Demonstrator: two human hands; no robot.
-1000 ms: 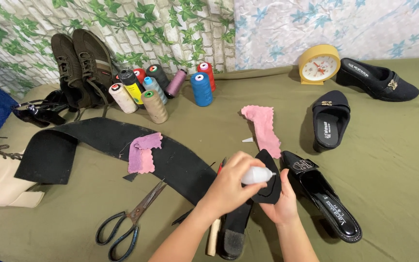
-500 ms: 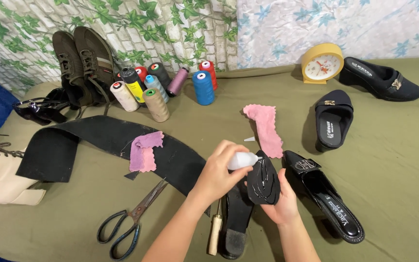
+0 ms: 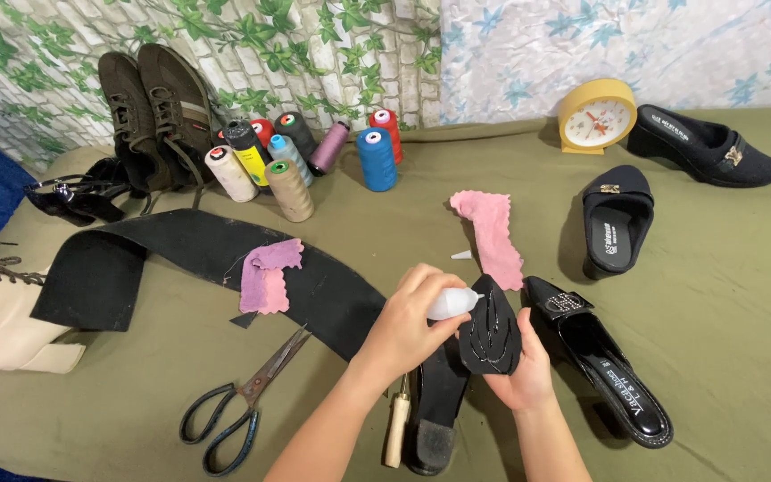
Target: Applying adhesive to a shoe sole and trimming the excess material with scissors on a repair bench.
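Black sole piece (image 3: 491, 328): held up over the olive cloth (image 3: 742, 295), cupped from below by the right hand (image 3: 519, 370), glossy lines across its face, possibly glue. White squeeze bottle (image 3: 451, 303): gripped in the closed left hand (image 3: 408, 321), tip touching the piece. Black pointed shoe (image 3: 604, 361) just right; scissors (image 3: 238, 402) lay left.

Beige boot (image 3: 2, 317) cut by left edge; glue bottle (image 3: 451, 303) half hidden.
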